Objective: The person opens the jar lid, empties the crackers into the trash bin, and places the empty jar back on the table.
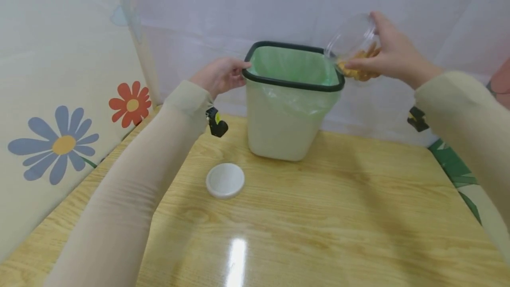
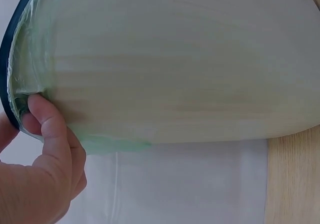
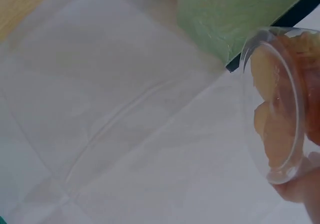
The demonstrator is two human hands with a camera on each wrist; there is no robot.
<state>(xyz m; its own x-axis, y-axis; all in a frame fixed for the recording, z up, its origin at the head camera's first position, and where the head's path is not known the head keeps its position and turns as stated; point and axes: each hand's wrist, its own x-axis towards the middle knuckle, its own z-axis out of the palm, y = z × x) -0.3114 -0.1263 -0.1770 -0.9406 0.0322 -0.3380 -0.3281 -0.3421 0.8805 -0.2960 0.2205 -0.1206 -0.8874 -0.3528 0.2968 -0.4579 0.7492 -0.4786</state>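
A pale trash bin [image 1: 284, 123] with a dark rim and a green liner bag [image 1: 295, 63] stands upright towards the back of the table. My left hand [image 1: 223, 74] pinches the bin's left rim, thumb over the top and fingers curled below, as the left wrist view also shows. My right hand [image 1: 398, 54] grips a clear plastic tub [image 1: 352, 34], tipped on its side at the bin's right rim. Yellow-orange food pieces [image 3: 272, 129] lie inside the tub, seen through its wall. In the right wrist view the tub overlaps the bin's dark edge.
A round white lid [image 1: 225, 180] lies on the wooden table [image 1: 318, 220] in front of the bin. Behind the bin hangs a white cloth [image 1: 223, 3]. To the left is a panel with printed flowers [image 1: 63, 145].
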